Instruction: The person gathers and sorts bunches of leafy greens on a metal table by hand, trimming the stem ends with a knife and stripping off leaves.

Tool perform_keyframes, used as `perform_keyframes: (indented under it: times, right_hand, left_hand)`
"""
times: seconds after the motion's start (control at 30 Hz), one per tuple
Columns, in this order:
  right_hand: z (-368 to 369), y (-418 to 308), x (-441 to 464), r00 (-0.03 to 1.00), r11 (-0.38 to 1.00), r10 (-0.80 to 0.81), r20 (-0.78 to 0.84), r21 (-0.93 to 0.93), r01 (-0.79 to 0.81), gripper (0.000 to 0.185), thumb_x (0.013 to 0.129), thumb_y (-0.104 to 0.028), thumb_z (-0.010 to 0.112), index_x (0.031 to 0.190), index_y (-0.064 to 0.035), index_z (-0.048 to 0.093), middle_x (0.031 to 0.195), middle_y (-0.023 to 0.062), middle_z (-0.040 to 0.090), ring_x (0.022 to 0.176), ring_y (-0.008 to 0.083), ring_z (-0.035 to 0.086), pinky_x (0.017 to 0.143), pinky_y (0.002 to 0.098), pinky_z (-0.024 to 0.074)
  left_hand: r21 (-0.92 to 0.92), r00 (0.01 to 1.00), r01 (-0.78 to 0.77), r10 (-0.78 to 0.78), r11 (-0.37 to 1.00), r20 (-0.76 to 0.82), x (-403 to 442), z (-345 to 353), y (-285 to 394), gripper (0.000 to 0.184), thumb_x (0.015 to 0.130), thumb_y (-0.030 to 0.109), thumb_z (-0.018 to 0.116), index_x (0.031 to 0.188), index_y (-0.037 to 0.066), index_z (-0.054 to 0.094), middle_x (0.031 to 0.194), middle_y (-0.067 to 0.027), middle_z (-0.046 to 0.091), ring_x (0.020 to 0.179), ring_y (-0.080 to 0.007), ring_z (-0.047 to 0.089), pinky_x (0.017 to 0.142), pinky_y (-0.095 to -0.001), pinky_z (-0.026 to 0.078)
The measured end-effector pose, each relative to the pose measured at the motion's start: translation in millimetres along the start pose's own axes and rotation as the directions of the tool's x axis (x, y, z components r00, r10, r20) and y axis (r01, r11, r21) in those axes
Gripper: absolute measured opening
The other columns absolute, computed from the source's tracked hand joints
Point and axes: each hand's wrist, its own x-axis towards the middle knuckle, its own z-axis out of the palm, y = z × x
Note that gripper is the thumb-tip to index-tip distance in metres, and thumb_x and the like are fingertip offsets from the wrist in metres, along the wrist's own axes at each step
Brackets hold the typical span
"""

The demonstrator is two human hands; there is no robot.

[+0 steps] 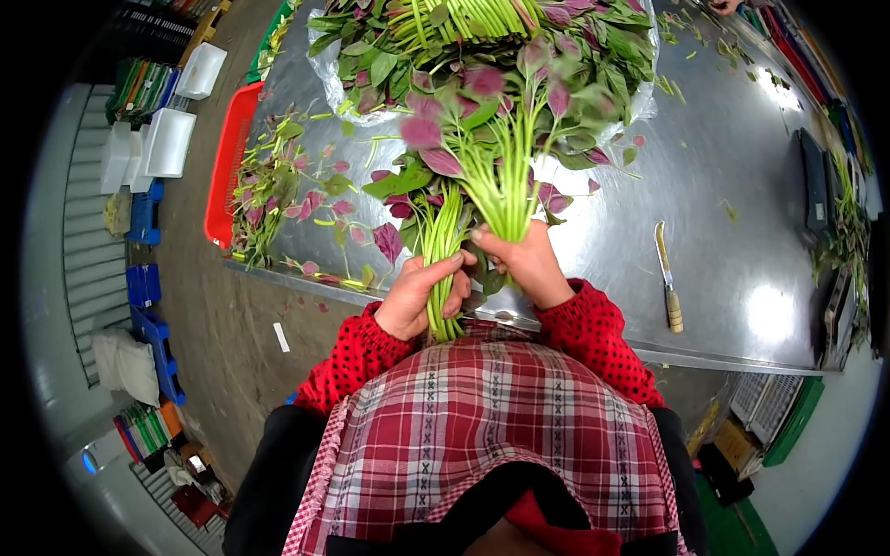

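My left hand (422, 292) is closed around a bunch of green stems (445, 232) with purple and green leaves, like red amaranth; the stem ends point toward my apron. Close beside it, my right hand (527, 259) grips a second bunch of amaranth (501, 171) by its lower stems, leaves pointing away from me and partly blurred. Both bunches are held above the front edge of the metal table (612, 269). Beyond them lies a large pile of amaranth (593, 56) on clear plastic.
A knife (666, 278) with a light handle lies on the table at right. Loose leaves and stems (269, 190) are heaped at left beside a red crate (225, 171). A dark device, perhaps a scale (811, 190), stands at the right edge. Another person's hand (723, 6) shows at the top right.
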Motion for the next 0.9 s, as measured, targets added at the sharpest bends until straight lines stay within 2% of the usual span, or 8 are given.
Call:
perform_keyframes:
  times: [0.1,0.3,0.57,0.63,0.7,0.77,0.8,0.9]
  right_hand:
    - [-4.2,-11.5,-23.9,0.998,0.984,0.049,-0.042,0.171,-0.041,0.011,0.083,-0.009,0.068,0.085,-0.0016,0.06,0.06,-0.0017,0.051,0.048,0.0067,0.045,0.046,0.0228,0.0339]
    - [-16.0,-22.8,-64.3,0.959,0.847,0.202,0.197,0.458,-0.272,0.008,0.08,-0.004,0.067,0.083,-0.0009,0.06,0.06,0.0024,0.054,0.046,0.011,0.048,0.044,0.025,0.0371]
    - [-51.6,-20.3,-23.6,0.926,0.955,-0.012,-0.377,0.27,0.122,0.009,0.081,-0.008,0.068,0.083,-0.0004,0.062,0.06,-0.0003,0.054,0.047,0.007,0.046,0.044,0.0214,0.0353]
    - [-55.6,-36.8,-31.9,0.886,0.983,-0.064,-0.459,0.123,0.134,0.018,0.084,-0.011,0.068,0.096,0.0011,0.063,0.064,-0.0001,0.056,0.05,0.0058,0.047,0.046,0.0206,0.0354]
    - [-50.8,-42.1,-42.5,0.892,0.981,-0.107,-0.44,0.101,0.168,0.022,0.084,-0.012,0.068,0.101,0.0,0.063,0.064,-0.0004,0.056,0.051,0.006,0.048,0.047,0.0212,0.0368]
    - [-37.2,-20.9,-45.0,0.945,0.988,-0.008,-0.327,0.141,0.057,0.02,0.085,-0.012,0.068,0.101,-0.0013,0.063,0.065,0.0002,0.057,0.051,0.0066,0.049,0.047,0.0224,0.0383]
    - [-32.7,-9.1,-42.4,0.981,0.989,0.086,-0.173,0.132,-0.063,0.02,0.085,-0.012,0.068,0.101,-0.0018,0.064,0.066,0.0011,0.057,0.053,0.0075,0.051,0.048,0.0233,0.0403]
    - [-13.9,18.7,-43.9,0.977,0.962,0.21,0.043,0.17,-0.215,0.017,0.086,-0.011,0.067,0.097,0.0014,0.064,0.074,0.0047,0.064,0.058,0.0092,0.054,0.052,0.023,0.0428]
  left_hand:
    - [0.138,0.969,-0.032,0.064,0.99,-0.24,1.1,6.9,-0.1,0.019,0.093,0.02,0.06,0.097,0.001,0.058,0.068,-0.0072,0.061,0.046,-0.011,0.051,0.041,-0.0239,0.038]
    - [0.076,0.923,-0.151,0.169,0.986,-0.347,11.0,22.5,3.7,0.013,0.09,0.016,0.065,0.091,0.005,0.058,0.068,-0.0027,0.058,0.045,-0.0083,0.047,0.04,-0.0218,0.035]
    - [0.159,0.981,-0.032,0.061,0.987,-0.183,-3.0,23.9,6.4,0.012,0.089,0.014,0.065,0.091,0.004,0.058,0.063,0.0009,0.051,0.043,-0.0064,0.041,0.039,-0.0222,0.03]
    - [0.298,0.809,-0.306,0.412,0.904,-0.418,-4.2,26.1,17.5,0.013,0.091,0.015,0.063,0.09,0.003,0.057,0.061,-0.0005,0.051,0.04,-0.0062,0.04,0.039,-0.0231,0.032]
    - [0.425,0.689,-0.494,0.64,0.758,-0.341,-12.7,34.7,33.7,0.02,0.094,0.021,0.059,0.094,0.002,0.061,0.067,-0.0016,0.057,0.048,-0.0069,0.048,0.044,-0.0223,0.038]
    - [0.356,0.841,-0.306,0.426,0.883,-0.334,7.1,6.2,16.2,0.026,0.096,0.024,0.055,0.101,-0.001,0.06,0.073,-0.0049,0.062,0.055,-0.0088,0.054,0.049,-0.0221,0.043]
    - [0.208,0.921,-0.083,0.155,0.975,-0.356,19.3,-14.4,2.9,0.032,0.097,0.026,0.054,0.107,-0.004,0.059,0.078,-0.0079,0.065,0.058,-0.0118,0.057,0.053,-0.0238,0.048]
    - [-0.016,0.943,0.073,-0.074,0.997,-0.325,20.6,6.4,-30.8,0.035,0.097,0.028,0.053,0.112,-0.004,0.057,0.09,-0.0105,0.066,0.067,-0.0149,0.061,0.058,-0.026,0.052]
